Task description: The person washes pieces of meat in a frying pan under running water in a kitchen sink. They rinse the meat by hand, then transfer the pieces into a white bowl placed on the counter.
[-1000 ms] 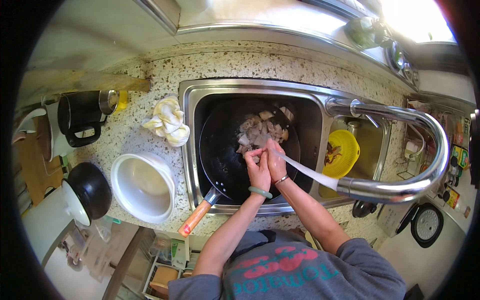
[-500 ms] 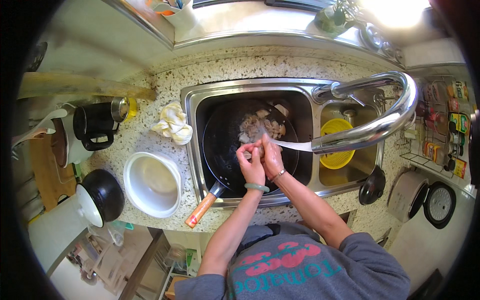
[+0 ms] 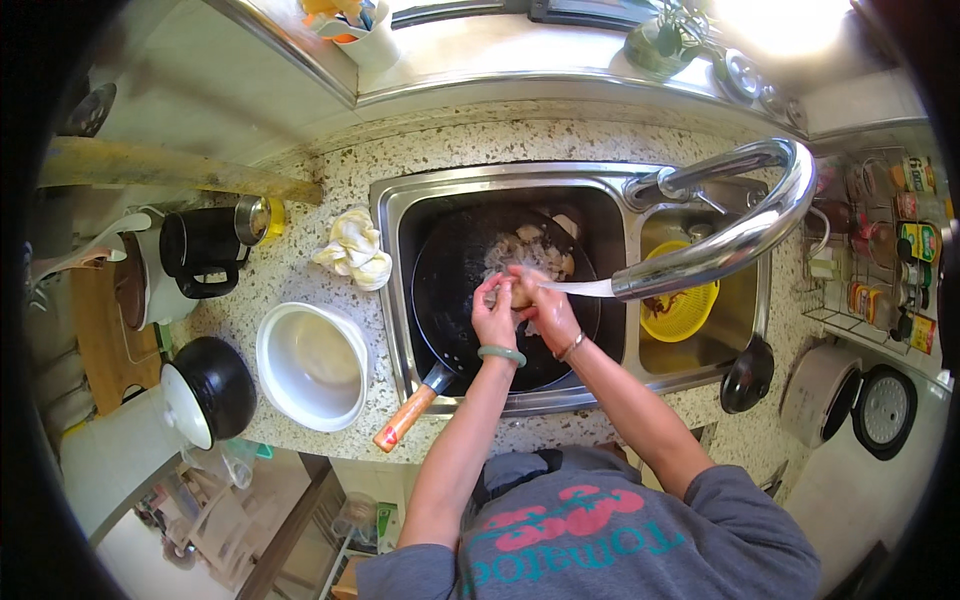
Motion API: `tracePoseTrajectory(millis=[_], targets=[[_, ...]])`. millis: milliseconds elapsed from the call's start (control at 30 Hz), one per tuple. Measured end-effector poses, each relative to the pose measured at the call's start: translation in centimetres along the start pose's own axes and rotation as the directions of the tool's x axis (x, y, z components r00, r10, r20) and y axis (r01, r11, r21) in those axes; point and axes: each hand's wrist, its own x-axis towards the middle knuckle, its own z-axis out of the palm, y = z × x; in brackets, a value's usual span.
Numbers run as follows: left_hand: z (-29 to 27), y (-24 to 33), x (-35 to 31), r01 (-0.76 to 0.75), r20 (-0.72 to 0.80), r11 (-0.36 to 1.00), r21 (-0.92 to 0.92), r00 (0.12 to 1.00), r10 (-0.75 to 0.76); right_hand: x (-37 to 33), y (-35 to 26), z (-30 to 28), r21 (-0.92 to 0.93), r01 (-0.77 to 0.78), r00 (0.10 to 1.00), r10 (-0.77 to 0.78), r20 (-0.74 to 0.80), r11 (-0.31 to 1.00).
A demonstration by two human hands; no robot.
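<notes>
My left hand (image 3: 493, 316) and my right hand (image 3: 553, 318) meet above a black wok (image 3: 440, 290) in the large sink basin. Between their fingers is a small pale brown piece of meat (image 3: 519, 296), partly hidden. The left fingers are curled round it; the right fingertips, blurred by motion, press against it. A water stream (image 3: 588, 288) runs from the chrome faucet (image 3: 735, 257) onto my right fingers. More pale meat pieces (image 3: 530, 245) lie in the wok just beyond my hands. The wok's wooden handle (image 3: 407, 418) sticks out over the sink's front left edge.
A yellow colander (image 3: 690, 310) with something reddish-brown inside sits in the small basin. A black ladle (image 3: 748, 375) hangs over the sink's right edge. To the left are a white bowl (image 3: 315, 367), a crumpled cloth (image 3: 354, 250) and a black pot (image 3: 215, 390).
The right hand has shifted, its fingers now over the piece of meat, and the two hands are more apart at the wrists. The faucet's stream now falls on the right fingers. The view has shifted slightly.
</notes>
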Motion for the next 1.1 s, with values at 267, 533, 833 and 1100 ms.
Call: tracePoseTrajectory(millis=[267,533,833,1100], targets=[[-0.4,-1.5,0.6,-0.346,0.126,0.794,0.499,0.936,0.328,1.4,1.8,0.1,-0.249,0.055,0.971,-0.111,-0.214,0.967],[-3.5,-2.8,4.0,-0.369,0.229,0.585,0.723,0.926,0.302,3.0,-1.0,-3.0,0.501,-0.366,0.930,0.332,0.159,0.784],[0.1,-0.1,-1.5,-0.623,0.461,0.531,0.574,0.782,0.420,0.4,0.0,-0.9,0.575,-0.348,0.936,0.239,0.258,0.740],[-0.6,0.7,2.2,-0.203,0.339,0.870,0.450,0.940,0.043,-1.3,0.0,0.3,0.632,-0.391,0.902,0.144,0.407,0.669]])
